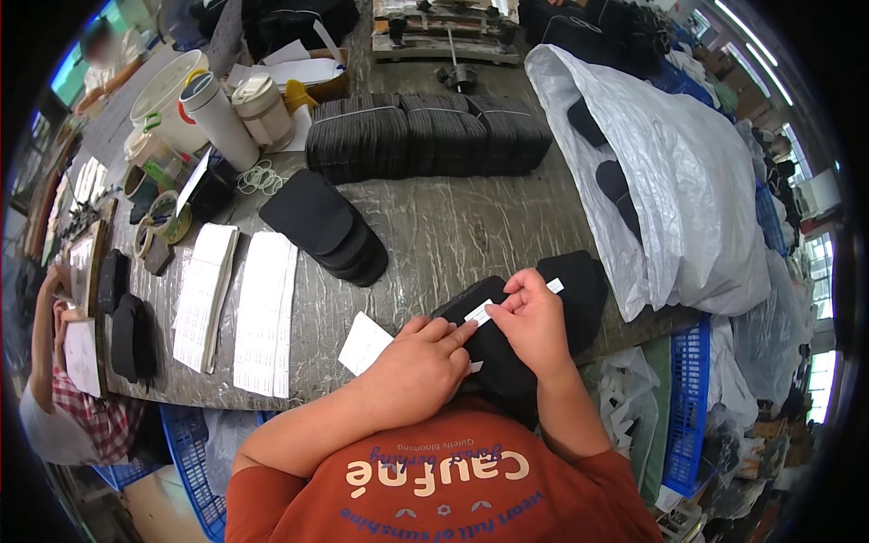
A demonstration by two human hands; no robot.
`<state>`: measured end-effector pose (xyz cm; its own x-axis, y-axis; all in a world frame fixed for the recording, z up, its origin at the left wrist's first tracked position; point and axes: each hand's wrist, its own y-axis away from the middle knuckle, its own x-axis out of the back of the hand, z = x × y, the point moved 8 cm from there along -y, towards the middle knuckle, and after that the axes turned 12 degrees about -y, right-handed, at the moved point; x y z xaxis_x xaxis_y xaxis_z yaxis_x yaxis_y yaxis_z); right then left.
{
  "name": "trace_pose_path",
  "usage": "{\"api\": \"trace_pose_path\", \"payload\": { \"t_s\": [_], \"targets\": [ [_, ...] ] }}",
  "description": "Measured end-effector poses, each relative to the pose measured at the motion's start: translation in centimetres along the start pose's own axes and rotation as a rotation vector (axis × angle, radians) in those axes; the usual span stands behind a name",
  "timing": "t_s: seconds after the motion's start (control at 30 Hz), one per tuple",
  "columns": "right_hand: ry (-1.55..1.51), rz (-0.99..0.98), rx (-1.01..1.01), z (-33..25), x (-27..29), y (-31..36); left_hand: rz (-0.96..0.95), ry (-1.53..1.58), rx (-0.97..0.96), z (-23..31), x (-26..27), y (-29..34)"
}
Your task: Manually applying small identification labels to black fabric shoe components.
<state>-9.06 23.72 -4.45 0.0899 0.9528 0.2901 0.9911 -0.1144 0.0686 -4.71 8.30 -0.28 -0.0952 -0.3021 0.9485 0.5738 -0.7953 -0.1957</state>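
Observation:
Just in front of my body, dark insole-shaped pieces [493, 357] lie at the table's near edge. My right hand [534, 317] is closed, thumb and finger pinching the end of a small white label strip [478, 314] on the top piece. Beside it my left hand [425, 362] lies with fingers stretched over the piece, the index fingertip by the label's lower end. A white tip of paper shows by those fingers; what it belongs to is hidden. Another black piece [584, 303] with a small white label [555, 285] lies right of my right hand.
Left of my hands lie white label sheets [264, 312] and a stack of black pieces [330, 231]. Banded black bundles [425, 140] stand farther back, beside a tumbler [220, 122]. A white sack [670, 199] fills the right. Another person's arm [45, 326] is at far left.

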Motion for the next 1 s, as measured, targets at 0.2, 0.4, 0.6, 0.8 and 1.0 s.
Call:
{"api": "trace_pose_path", "payload": {
  "t_s": [0.2, 0.4, 0.6, 0.8, 1.0],
  "targets": [
    [0.315, 0.039, 0.164, -1.6, 0.4, -0.1, -0.010, 0.101, 0.024, -0.4, 0.4, 0.4],
    [0.188, 0.060, 0.249, -1.9, 1.0, -0.4, -0.029, 0.244, 0.028, -0.9, 0.8, 1.2],
    [0.151, 0.172, 0.115, 0.3, 8.8, -2.8, 0.085, 0.365, 0.098, -2.0, 0.6, 1.4],
    [0.209, 0.174, 0.348, -4.3, 7.1, -0.1, 0.159, 0.512, 0.273, -3.3, 0.8, 1.1],
    [-0.386, -0.224, 0.134, -3.2, -1.9, 3.4, 0.241, 0.563, 0.366, -3.8, 1.1, 1.3]
  ]
}}
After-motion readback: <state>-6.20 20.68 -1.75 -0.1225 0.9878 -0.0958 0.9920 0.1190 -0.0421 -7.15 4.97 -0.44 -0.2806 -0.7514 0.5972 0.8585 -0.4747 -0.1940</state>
